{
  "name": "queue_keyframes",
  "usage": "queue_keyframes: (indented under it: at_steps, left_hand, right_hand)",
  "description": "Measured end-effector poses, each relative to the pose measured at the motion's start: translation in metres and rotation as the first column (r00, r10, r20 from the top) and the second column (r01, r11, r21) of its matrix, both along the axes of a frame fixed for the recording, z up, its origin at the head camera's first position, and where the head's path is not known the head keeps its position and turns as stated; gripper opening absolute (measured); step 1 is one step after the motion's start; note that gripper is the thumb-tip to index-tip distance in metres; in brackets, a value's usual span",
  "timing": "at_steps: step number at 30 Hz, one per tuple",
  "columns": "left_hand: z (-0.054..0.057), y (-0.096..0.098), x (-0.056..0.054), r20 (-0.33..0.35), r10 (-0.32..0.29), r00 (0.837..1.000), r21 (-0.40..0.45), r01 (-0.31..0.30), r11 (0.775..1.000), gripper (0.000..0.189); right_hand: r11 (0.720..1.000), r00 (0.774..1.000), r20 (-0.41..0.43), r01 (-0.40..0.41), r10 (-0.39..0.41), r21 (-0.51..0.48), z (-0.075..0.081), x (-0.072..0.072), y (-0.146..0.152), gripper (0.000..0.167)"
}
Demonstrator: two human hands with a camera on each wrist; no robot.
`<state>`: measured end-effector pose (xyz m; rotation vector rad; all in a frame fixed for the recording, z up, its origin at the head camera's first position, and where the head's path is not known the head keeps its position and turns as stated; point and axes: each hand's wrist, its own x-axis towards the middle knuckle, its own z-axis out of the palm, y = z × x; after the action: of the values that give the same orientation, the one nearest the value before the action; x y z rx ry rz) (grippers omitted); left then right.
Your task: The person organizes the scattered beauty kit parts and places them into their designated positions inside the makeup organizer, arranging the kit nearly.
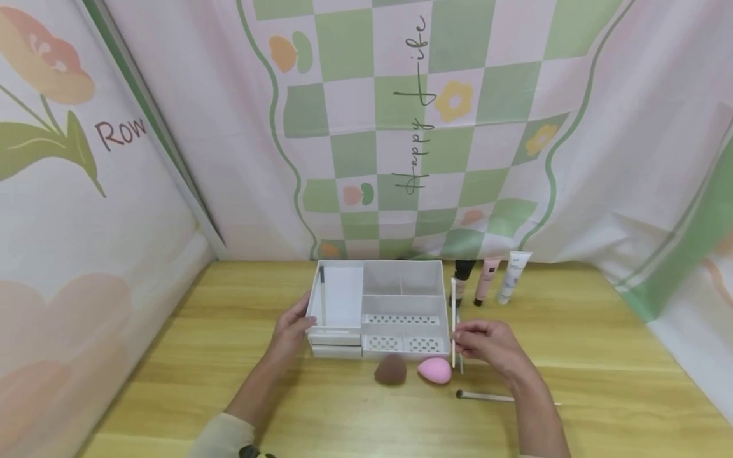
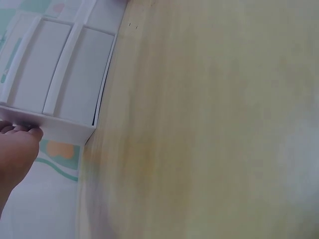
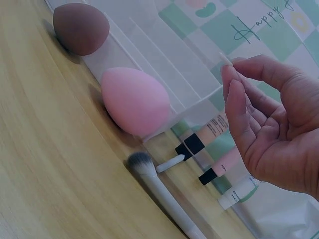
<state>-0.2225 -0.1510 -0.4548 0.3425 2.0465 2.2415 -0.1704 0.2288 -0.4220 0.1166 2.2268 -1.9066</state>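
A white desktop organizer [image 1: 403, 286] with compartments and two small drawers [image 1: 336, 345] stands at the back of the table. My left hand [image 1: 292, 327] grips its left side, fingertips against the side wall in the left wrist view. A makeup brush [image 1: 323, 299] with a dark end leans in the large left compartment. Beside the organizer's right wall, my right hand [image 1: 489, 343] pinches a slim white makeup brush [image 1: 453, 299] between thumb and fingers. Only a short pale end of it shows past the fingertips in the right wrist view. Another pale handle [image 1: 460, 362] lies just behind it.
In front of the organizer sit a brown makeup sponge [image 1: 391, 370] and a pink makeup sponge [image 1: 435, 370]. A dark-bristled brush [image 1: 483, 396] lies near the right forearm. Black-capped [image 1: 462, 275], pink [image 1: 487, 280] and white [image 1: 514, 277] tubes stand by the back curtain [image 1: 401, 146].
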Motion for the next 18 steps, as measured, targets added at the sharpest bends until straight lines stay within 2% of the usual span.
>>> queue_keyframes:
  at_steps: [7, 18]
  left_hand:
    - [-0.003, 0.005, 0.002, -0.031, 0.034, 0.999, 0.064, -0.032, 0.997, 0.063]
    - [-0.003, 0.005, 0.003, -0.045, 0.017, 0.999, 0.053, -0.015, 0.998, 0.063]
  right_hand:
    - [1.000, 1.000, 0.005, -0.006, 0.006, -0.011, 0.001, -0.001, -0.005, 0.032]
    - [0.999, 0.999, -0.016, -0.033, 0.033, -0.002, 0.004, -0.003, -0.023, 0.035]
